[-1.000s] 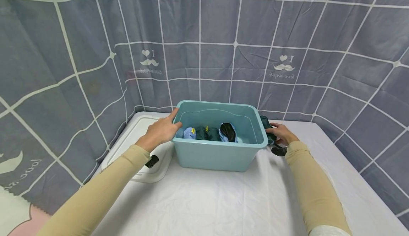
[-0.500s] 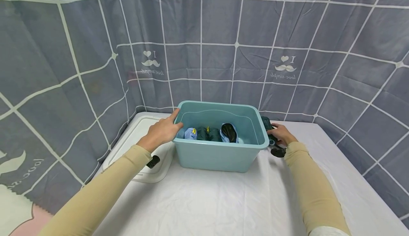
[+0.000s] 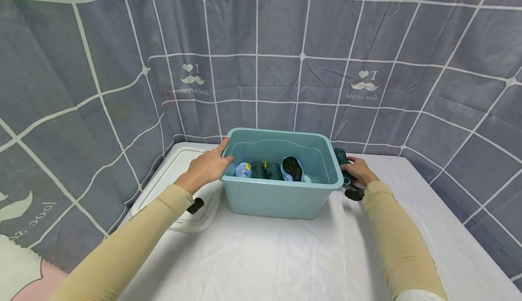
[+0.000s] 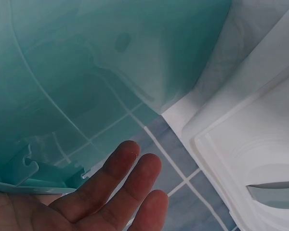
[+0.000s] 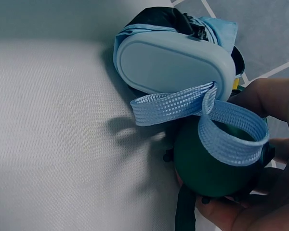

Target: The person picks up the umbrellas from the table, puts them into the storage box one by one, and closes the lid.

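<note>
A teal plastic bin [image 3: 269, 199] stands on the table. Inside lie several folded umbrellas, among them a light blue one [image 3: 243, 170], a dark green one [image 3: 258, 170] and a blue one showing black [image 3: 292, 169]. My left hand [image 3: 205, 168] rests at the bin's left rim; in the left wrist view its fingers [image 4: 139, 175] extend loosely beside the outer wall. Right of the bin, my right hand [image 3: 360, 170] grips a dark green folded umbrella [image 5: 207, 168] around its rounded end. Against it lies a light blue folded umbrella [image 5: 173, 62] with an oval handle and woven strap [image 5: 168, 106].
A white lid [image 3: 179, 165] lies flat at the left, partly behind my left forearm. The white-covered table [image 3: 277, 255] extends in front of the bin. A grey gridded curtain [image 3: 277, 79] hangs close behind and along both sides.
The view shifts very slightly between the first two frames. Both hands, the bin and the umbrellas keep their places.
</note>
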`<state>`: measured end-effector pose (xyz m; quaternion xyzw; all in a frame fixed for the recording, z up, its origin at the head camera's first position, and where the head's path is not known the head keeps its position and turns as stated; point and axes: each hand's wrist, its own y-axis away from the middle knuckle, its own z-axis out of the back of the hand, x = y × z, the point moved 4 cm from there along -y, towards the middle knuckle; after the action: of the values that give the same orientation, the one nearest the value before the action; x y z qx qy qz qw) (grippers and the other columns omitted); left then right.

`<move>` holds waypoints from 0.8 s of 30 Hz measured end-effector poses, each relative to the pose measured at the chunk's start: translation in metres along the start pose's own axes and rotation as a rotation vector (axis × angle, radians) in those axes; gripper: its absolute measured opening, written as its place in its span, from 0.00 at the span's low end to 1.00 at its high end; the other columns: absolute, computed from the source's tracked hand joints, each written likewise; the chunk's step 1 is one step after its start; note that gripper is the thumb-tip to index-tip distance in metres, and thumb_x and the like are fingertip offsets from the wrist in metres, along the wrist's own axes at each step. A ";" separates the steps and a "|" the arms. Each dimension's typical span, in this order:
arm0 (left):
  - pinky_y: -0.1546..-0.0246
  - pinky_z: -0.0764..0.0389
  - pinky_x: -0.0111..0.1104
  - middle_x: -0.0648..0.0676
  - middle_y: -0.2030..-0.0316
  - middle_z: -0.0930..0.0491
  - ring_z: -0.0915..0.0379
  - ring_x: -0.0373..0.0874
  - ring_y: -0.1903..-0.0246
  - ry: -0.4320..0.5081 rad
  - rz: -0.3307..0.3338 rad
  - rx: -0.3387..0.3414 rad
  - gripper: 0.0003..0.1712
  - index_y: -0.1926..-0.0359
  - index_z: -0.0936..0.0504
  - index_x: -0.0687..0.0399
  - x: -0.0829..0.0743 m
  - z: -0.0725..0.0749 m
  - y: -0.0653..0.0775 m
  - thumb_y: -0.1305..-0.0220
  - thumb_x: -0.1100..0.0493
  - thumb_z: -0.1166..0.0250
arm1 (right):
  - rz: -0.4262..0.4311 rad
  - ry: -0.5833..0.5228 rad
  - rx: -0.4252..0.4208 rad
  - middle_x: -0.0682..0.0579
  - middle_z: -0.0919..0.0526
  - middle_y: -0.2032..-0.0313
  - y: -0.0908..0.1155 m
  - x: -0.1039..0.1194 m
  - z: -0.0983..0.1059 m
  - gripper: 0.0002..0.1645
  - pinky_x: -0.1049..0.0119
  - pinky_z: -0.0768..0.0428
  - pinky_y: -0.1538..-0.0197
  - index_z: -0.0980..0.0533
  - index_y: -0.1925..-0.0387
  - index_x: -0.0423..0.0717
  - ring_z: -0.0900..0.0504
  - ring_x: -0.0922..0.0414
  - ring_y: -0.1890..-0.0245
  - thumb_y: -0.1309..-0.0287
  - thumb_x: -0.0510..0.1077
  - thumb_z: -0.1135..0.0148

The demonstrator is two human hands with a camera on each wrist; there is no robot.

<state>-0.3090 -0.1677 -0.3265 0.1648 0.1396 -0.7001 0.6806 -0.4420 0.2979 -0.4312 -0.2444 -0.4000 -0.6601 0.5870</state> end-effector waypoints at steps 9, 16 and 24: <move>0.53 0.25 0.58 0.64 0.27 0.36 0.27 0.65 0.38 0.000 0.003 0.002 0.43 0.18 0.62 0.35 0.001 -0.001 -0.001 0.29 0.38 0.58 | -0.013 -0.095 -0.003 0.26 0.41 0.29 0.000 -0.005 0.005 0.49 0.48 0.18 0.46 0.55 0.21 0.36 0.24 0.45 0.46 0.35 0.44 0.43; 0.50 0.26 0.61 0.64 0.26 0.37 0.30 0.66 0.36 0.007 0.000 -0.003 0.43 0.18 0.62 0.35 0.001 -0.001 -0.001 0.29 0.38 0.58 | -0.004 -0.151 0.002 0.27 0.40 0.30 0.005 -0.004 0.010 0.49 0.57 0.16 0.53 0.54 0.21 0.36 0.25 0.46 0.46 0.36 0.43 0.42; 0.56 0.24 0.56 0.65 0.27 0.36 0.28 0.65 0.38 0.000 0.002 0.000 0.43 0.18 0.62 0.35 0.001 -0.001 -0.001 0.29 0.37 0.58 | 0.002 -0.162 -0.024 0.27 0.42 0.28 0.008 -0.001 0.017 0.49 0.55 0.17 0.49 0.55 0.21 0.38 0.24 0.46 0.45 0.35 0.43 0.42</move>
<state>-0.3105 -0.1683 -0.3275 0.1649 0.1394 -0.6994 0.6814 -0.4364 0.3120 -0.4202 -0.3045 -0.4381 -0.6424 0.5502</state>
